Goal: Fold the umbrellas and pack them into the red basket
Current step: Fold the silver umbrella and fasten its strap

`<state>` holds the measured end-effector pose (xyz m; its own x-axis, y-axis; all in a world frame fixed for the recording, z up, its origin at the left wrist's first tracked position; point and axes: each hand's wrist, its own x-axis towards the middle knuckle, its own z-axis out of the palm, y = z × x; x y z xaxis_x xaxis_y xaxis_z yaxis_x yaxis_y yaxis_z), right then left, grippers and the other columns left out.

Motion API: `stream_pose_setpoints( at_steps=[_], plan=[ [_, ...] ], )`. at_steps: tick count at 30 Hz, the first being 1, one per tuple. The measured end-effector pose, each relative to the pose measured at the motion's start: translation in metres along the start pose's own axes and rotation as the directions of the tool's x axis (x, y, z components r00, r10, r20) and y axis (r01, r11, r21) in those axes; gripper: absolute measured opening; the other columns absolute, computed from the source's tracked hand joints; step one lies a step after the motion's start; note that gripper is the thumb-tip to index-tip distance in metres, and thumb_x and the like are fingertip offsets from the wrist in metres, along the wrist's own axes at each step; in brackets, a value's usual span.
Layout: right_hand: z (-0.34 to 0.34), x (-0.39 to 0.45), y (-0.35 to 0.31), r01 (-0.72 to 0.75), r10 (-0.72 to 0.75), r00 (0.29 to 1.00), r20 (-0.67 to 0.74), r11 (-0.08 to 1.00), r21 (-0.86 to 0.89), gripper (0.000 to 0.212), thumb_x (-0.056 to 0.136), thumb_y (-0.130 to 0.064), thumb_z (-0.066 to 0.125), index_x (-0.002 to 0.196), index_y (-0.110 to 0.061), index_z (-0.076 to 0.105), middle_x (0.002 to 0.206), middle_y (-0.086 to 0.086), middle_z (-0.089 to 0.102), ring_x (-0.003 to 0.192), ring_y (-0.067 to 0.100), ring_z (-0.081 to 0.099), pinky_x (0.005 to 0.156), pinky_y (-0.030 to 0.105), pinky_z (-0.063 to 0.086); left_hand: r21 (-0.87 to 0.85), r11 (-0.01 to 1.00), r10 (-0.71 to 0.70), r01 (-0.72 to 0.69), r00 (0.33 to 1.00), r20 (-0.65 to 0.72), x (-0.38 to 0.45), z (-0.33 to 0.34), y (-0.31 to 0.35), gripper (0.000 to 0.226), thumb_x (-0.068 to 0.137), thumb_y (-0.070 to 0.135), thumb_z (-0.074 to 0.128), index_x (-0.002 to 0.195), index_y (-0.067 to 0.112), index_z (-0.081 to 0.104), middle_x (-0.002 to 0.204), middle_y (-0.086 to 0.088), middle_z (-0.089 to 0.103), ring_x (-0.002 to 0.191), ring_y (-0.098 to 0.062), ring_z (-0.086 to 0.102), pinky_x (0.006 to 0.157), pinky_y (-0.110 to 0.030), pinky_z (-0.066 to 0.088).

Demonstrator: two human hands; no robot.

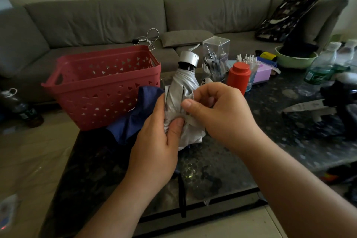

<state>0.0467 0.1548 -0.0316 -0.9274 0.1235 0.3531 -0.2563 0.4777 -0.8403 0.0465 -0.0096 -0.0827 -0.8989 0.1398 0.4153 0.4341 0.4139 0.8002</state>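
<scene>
Left hand (154,137) with fingers wrapped around the folded silver umbrella (180,92) above the dark worktop (270,141), right hand (218,110) pinching its strap (190,120), blue umbrella (135,118) lying left, red basket (104,91) behind.

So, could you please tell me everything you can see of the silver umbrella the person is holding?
The silver umbrella is collapsed, its shiny, crinkled silver fabric gathered round the shaft. It stands roughly upright above the dark table, its silver-capped end with a white cord on top. The left hand grips its lower part, thumb pressed on the fabric; the right hand pinches a narrow silver strap across it. Dark blue fabric lies just behind it, beside the red basket.
</scene>
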Motion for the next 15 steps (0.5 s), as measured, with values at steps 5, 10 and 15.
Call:
stream_pose_setpoints(
  at_steps=[5, 10, 15],
  plan=[
    [-0.005, 0.003, 0.002, -0.077, 0.075, 0.997, 0.028, 0.995, 0.069, 0.019, 0.094, -0.025, 0.076, 0.079, -0.013, 0.073, 0.057, -0.004, 0.062, 0.049, 0.004, 0.05, 0.056, 0.034, 0.05, 0.055, 0.998, -0.014, 0.015, 1.0, -0.006, 0.0, -0.002, -0.002, 0.062, 0.101, 0.056, 0.044, 0.161, 0.046, 0.03, 0.145, 0.024, 0.056, 0.131, 0.004, 0.055, 0.104, -0.039, 0.055],
    [-0.003, 0.004, 0.005, -0.219, 0.212, 0.976, 0.054, 0.944, 0.248, 0.027, 0.101, -0.018, 0.066, 0.078, -0.006, 0.072, 0.069, 0.012, 0.067, 0.059, 0.014, 0.057, 0.062, 0.034, 0.052, -0.027, 1.0, -0.012, 0.012, 1.0, 0.017, -0.001, 0.003, -0.001, 0.059, 0.102, 0.051, 0.048, 0.159, 0.043, 0.036, 0.142, 0.022, 0.061, 0.128, 0.006, 0.058, 0.105, -0.031, 0.053],
    [0.006, 0.002, 0.006, -0.212, 0.213, 0.977, 0.023, 0.945, 0.251, 0.025, 0.101, -0.027, 0.068, 0.084, -0.009, 0.074, 0.068, 0.012, 0.067, 0.064, 0.016, 0.06, 0.067, 0.047, 0.057, -0.394, 0.899, -0.147, 0.193, 0.979, 0.143, -0.005, 0.011, 0.012, 0.042, 0.108, 0.029, 0.052, 0.149, 0.041, 0.051, 0.129, 0.022, 0.071, 0.12, 0.002, 0.067, 0.099, -0.023, 0.054]
  ],
)
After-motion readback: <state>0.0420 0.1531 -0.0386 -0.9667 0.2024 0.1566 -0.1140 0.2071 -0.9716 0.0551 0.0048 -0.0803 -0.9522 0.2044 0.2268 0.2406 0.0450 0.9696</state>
